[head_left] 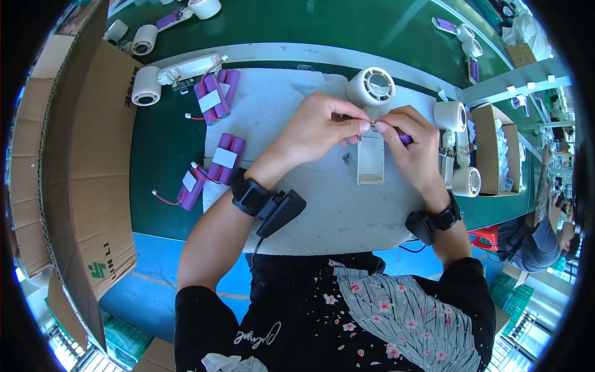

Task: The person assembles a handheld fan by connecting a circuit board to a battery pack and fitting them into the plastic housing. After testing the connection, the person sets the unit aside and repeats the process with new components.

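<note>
A small dark part (372,126), its details hidden, sits pinched in the narrow grips of the left hand (318,128) and right hand (416,155), at twelve o'clock from the open white rectangular plastic housing (370,161). The step looks like fine fitting, calling next for a steady pinch; purple cylindrical battery packs (227,156) lie at nine o'clock.

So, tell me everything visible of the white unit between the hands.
The white unit looks like plastic: a drum-shaped head with a slotted ring on its face, and a long, open, tray-like handle with rounded corners. It lies on the pale mat, head pointing away from the person. The left hand and right hand meet at its middle, hiding the join; whether they touch it is unclear.
</note>
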Demonstrator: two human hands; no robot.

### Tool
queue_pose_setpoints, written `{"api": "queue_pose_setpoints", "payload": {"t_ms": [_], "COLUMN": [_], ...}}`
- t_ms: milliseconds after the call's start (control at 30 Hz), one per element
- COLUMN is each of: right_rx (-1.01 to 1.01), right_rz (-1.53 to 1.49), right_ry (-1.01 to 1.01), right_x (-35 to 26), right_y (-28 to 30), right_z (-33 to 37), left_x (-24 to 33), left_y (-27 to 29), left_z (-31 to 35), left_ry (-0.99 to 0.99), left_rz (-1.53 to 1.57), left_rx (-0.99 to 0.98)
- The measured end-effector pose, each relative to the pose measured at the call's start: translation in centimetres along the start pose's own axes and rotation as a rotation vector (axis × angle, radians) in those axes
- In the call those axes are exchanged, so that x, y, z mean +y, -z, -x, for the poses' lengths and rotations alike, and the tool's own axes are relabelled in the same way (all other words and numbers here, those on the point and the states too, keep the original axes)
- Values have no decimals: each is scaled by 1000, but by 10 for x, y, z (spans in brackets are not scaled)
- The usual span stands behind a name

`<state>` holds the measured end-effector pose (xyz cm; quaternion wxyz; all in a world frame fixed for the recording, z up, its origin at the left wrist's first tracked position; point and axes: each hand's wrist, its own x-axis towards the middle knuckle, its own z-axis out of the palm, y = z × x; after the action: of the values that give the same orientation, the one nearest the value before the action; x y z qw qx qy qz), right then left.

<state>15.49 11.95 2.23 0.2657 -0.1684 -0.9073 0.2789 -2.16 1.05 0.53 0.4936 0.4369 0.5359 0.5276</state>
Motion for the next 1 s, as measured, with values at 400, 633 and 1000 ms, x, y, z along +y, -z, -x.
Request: {"api": "queue_pose_setpoints", "payload": {"t_ms": [400, 633, 1000], "right_rx": [-31, -21, -63], "right_rz": [-2, -75, -107], "right_ry": [63, -63, -50], "right_x": [1, -1, 0], "right_y": [2, 1, -1], "right_z": [1, -1, 2], "left_x": [0, -1, -2], "left_y": [0, 1, 11], "left_z": [0, -1, -1], "left_ry": [3, -24, 6], "left_rz": [-3, -10, 21], "left_rx": [3, -12, -87]}}
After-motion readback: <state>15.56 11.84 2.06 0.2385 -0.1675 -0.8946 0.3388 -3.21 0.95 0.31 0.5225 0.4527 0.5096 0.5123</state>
